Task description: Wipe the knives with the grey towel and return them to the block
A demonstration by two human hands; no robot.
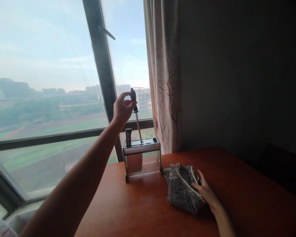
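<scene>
Head view: at the centre of the frame our left hand [122, 110] pinches the black handle of a slim steel sharpening rod [136, 113], its tip sitting in a slot of the clear, steel-topped knife block [142, 158]. The rod leans slightly, gripped high so it stays in line with the slot. A second black handle [128, 137] stands in the block beside it. At lower right, our right hand [206, 191] rests flat, fingers loosely spread, on a crumpled grey speckled cloth [182, 190] lying on the reddish wooden table [249, 197].

Glossy wooden table [236, 184]; rough grey cloth [182, 192]; clear-walled, metal-topped holder [143, 158].
</scene>
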